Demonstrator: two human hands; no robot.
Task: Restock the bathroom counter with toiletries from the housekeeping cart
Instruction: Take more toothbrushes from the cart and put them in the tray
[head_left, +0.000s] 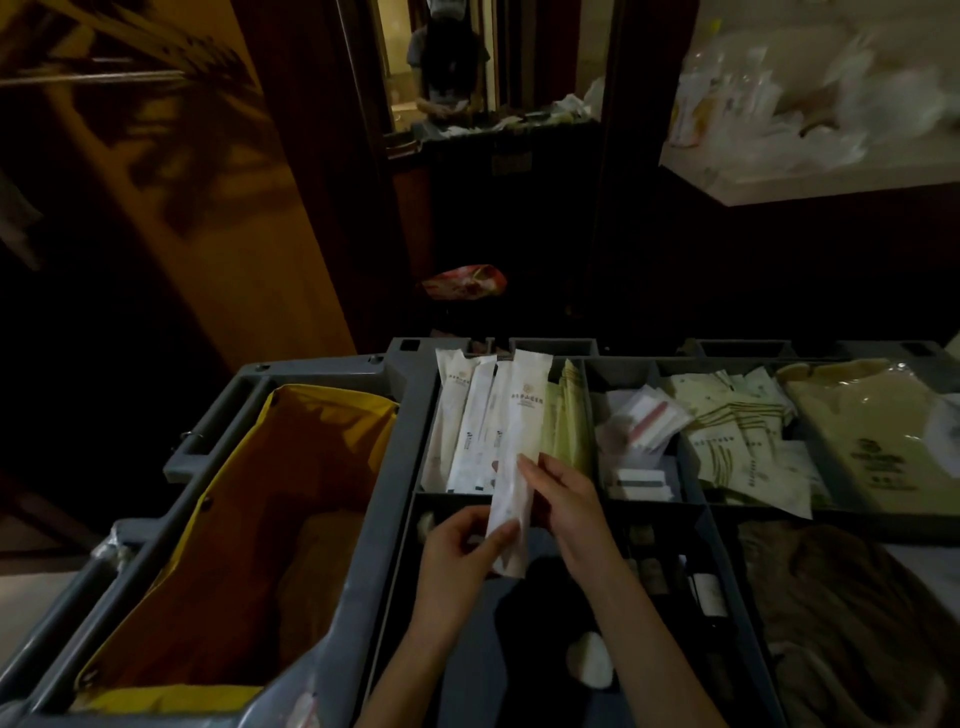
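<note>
**Packet held over cart**

Over the near tray of the cart (400, 415), left hand (457, 556) and right hand (569, 501) clamp their fingers on the lower half of one white packet (524, 410). Its top overlaps the stack (465, 421) farther in. A slack pinch could drop it or drag neighbours out.
</note>
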